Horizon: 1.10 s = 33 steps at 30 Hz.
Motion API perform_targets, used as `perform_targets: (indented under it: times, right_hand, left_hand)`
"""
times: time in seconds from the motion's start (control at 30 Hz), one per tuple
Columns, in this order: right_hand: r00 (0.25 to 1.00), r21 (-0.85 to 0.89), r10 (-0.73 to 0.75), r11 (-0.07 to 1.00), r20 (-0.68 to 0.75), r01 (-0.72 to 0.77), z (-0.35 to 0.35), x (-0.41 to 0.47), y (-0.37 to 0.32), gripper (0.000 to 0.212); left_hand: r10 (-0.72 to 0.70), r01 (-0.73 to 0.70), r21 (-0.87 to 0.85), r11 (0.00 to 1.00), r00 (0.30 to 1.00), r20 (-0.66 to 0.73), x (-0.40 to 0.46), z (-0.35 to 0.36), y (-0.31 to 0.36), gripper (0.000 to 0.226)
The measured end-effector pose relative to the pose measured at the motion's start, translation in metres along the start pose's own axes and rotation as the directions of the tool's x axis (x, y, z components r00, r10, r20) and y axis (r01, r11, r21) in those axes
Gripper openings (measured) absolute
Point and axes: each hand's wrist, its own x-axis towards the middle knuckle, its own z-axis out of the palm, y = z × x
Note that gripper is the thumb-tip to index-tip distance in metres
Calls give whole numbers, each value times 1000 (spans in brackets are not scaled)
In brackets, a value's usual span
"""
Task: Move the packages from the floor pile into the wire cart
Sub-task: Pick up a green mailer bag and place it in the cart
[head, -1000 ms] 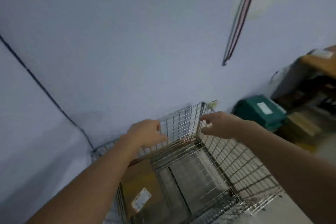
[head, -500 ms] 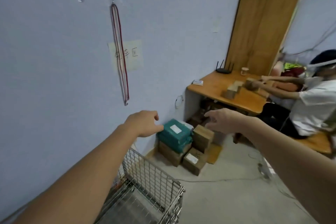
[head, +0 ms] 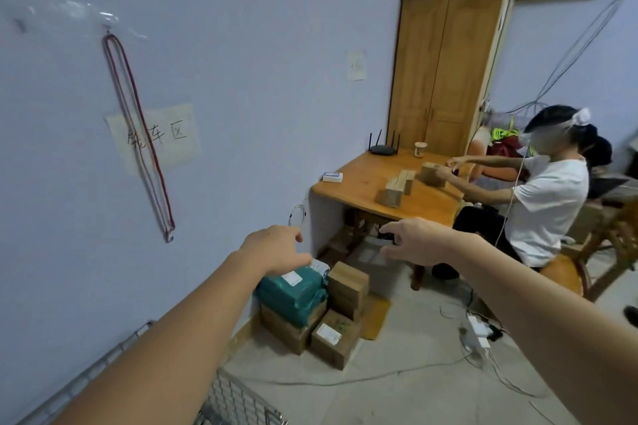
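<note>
A pile of packages sits on the floor by the wall: a green wrapped package (head: 293, 293) on top of a brown box (head: 288, 329), a small brown box (head: 347, 283) beside it and another labelled box (head: 333, 336) in front. My left hand (head: 276, 248) and my right hand (head: 414, 240) are stretched out in the air above and short of the pile, fingers relaxed, holding nothing. The wire cart (head: 238, 400) shows only as its rim at the bottom left, under my left forearm.
A wooden desk (head: 376, 183) with small boxes and a router stands past the pile; a person in a white shirt (head: 545, 203) sits at it. Cables and a power strip (head: 478, 331) lie on the floor at right. A red cord (head: 138, 134) hangs on the wall.
My view swung up and right from the cart's inside to the floor pile. Both hands left the cart's rim and now reach toward the packages.
</note>
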Motion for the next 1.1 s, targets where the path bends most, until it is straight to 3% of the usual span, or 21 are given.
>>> perform_targets:
  times: [0.27,0.47,0.77,0.9,1.1]
  right_hand:
    - [997,32,68,997,-45,-67,-34,78,70,65]
    - [998,5,67,998,-1,-67,-47,152,128,63]
    - [986,-63,-164,984,44,166,-68,318,164,62]
    - [953,-108,-283,950,106,294,-74,388,154,65]
    - [898,-39,-410,906,161,421,-64,494,118,62]
  left_hand:
    - [49,-52,51,997,997,58,122,-8,23,61]
    - [30,-31,14,999,997,75,209,5,45,61]
    - [-217,218,-38,975,975,48,305,17,36,53]
    - [-338,341,-46,939,939,70,329,24,7,57]
    - [-484,488,-59,871,872,76,377,40,-58,58]
